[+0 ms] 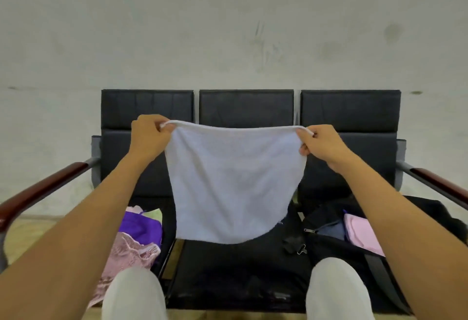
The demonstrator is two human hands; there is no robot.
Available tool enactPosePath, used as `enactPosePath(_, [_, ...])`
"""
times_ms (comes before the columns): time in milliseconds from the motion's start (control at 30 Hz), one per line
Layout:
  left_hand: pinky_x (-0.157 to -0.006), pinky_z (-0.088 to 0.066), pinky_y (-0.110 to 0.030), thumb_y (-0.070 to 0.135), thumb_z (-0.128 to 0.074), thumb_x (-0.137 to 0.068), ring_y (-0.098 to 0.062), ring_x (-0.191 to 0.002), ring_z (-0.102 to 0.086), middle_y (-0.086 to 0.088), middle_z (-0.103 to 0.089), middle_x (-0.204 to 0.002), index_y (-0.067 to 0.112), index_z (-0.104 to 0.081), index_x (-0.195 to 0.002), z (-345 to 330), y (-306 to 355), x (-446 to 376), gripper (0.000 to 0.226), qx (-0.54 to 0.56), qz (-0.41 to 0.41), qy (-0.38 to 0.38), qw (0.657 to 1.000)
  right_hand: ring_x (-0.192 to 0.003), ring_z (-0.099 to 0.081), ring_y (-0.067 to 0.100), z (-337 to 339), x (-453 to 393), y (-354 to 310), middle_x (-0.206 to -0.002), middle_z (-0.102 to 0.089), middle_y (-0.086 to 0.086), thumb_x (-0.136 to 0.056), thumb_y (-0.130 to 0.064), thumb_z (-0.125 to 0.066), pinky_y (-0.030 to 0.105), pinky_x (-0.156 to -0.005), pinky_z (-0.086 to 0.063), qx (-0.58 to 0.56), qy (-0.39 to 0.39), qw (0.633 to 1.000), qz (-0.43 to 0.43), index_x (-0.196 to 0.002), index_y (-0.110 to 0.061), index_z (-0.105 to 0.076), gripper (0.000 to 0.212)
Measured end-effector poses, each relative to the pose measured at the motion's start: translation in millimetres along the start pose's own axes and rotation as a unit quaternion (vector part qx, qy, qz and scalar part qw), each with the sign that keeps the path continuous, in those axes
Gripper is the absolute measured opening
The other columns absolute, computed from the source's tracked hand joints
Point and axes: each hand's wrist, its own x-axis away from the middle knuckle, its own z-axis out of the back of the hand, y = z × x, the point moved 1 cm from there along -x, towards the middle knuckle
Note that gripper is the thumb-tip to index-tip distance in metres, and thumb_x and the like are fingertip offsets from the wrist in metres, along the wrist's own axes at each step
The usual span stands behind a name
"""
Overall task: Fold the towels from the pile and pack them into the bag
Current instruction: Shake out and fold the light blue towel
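Note:
A white towel (234,182) hangs spread out in the air above the middle seat. My left hand (149,136) pinches its top left corner and my right hand (320,143) pinches its top right corner, the top edge stretched between them. On the left seat lies the pile of towels (138,238), purple, pink and pale green. An open black bag (336,233) sits on the right seat with a folded pink towel (361,232) inside; my right forearm hides part of it.
A black three-seat bench (247,109) stands against a pale wall, with dark wooden armrests (38,193) at both ends. My knees in light trousers (134,294) show at the bottom edge. A bag strap with a clip (296,246) lies on the middle seat.

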Motion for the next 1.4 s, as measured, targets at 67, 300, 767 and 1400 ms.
enactPosePath(67, [-0.075, -0.045, -0.028, 0.021, -0.066, -0.09, -0.016, -0.082, -0.06, -0.002, -0.067, -0.088, 0.007, -0.074, -0.101, 14, 8, -2, 0.019, 0.02, 0.021, 0.027, 0.999, -0.065, -0.058, 0.017, 8, 7, -11, -0.069, -0.063, 0.009, -0.1, -0.027, -0.054, 0.031, -0.067, -0.048, -0.004, 0.005, 1.0, -0.002, -0.074, 0.0, -0.063, 0.039])
enactPosePath(300, [-0.07, -0.044, -0.028, 0.019, -0.066, -0.088, -0.013, -0.073, -0.058, -0.004, -0.066, -0.079, 0.006, -0.073, -0.09, 43, 37, -6, 0.014, 0.022, 0.054, -0.008, 0.998, -0.062, -0.047, 0.014, 28, 21, -37, -0.066, -0.052, 0.002, -0.099, -0.032, -0.056, 0.027, -0.064, -0.044, -0.1, -0.009, 0.993, -0.068, -0.076, -0.008, -0.059, 0.033])
enactPosePath(767, [-0.069, -0.058, -0.029, 0.008, -0.065, -0.091, -0.026, -0.091, -0.07, -0.015, -0.07, -0.1, 0.001, -0.07, -0.097, 46, 81, 6, 0.011, 0.227, 0.131, -0.246, 0.933, -0.111, -0.054, 0.017, 16, 32, -74, -0.118, -0.058, -0.001, -0.101, -0.04, -0.05, 0.032, -0.095, -0.041, -0.156, -0.024, 0.985, -0.072, -0.115, -0.013, -0.061, 0.032])
enactPosePath(1400, [-0.083, -0.059, -0.026, 0.004, -0.067, -0.088, -0.02, -0.094, -0.073, -0.011, -0.075, -0.098, 0.004, -0.069, -0.108, 34, 141, 27, 0.02, 0.224, -0.009, -0.387, 0.895, -0.105, -0.064, 0.012, -17, 47, -116, -0.115, -0.069, -0.003, -0.096, -0.037, -0.061, 0.026, -0.088, -0.052, -0.096, -0.204, 0.973, 0.059, -0.114, -0.017, -0.073, 0.03])
